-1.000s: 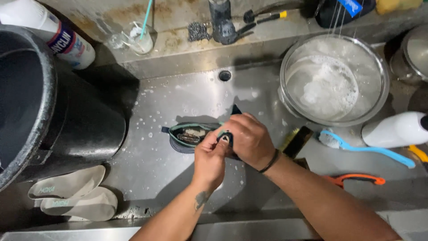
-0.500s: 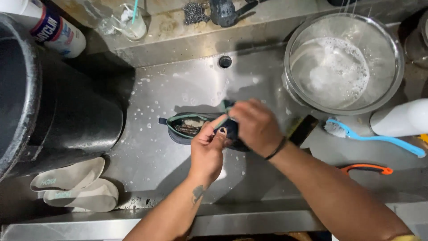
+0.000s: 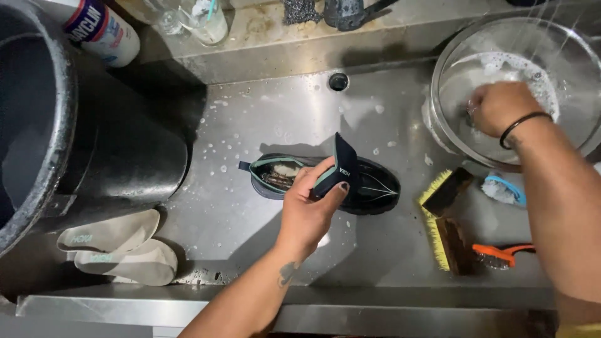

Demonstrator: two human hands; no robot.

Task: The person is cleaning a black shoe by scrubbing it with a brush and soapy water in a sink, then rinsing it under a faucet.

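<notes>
A black shoe [image 3: 369, 188] with a teal-lined opening lies on its sole in the middle of the steel sink [image 3: 282, 119]. My left hand [image 3: 310, 209] pinches the shoe's tongue [image 3: 341, 169] and pulls it up and back. My right hand [image 3: 498, 106], with a black band on the wrist, is dipped into the soapy water of a glass bowl [image 3: 451, 75] at the upper right. Whether it holds anything under the foam is hidden.
A large black pot [image 3: 56, 138] fills the left side. Two pale insoles [image 3: 116, 247] lie at the front left. A yellow-bristled wooden brush [image 3: 447, 219], an orange-handled brush [image 3: 501, 253] and a blue brush [image 3: 504, 191] lie right of the shoe. A bottle [image 3: 103, 28] and a glass [image 3: 210, 19] stand on the back ledge.
My right hand has left the shoe and moved up and right into the bowl. My left hand stays on the shoe and now lifts its tongue.
</notes>
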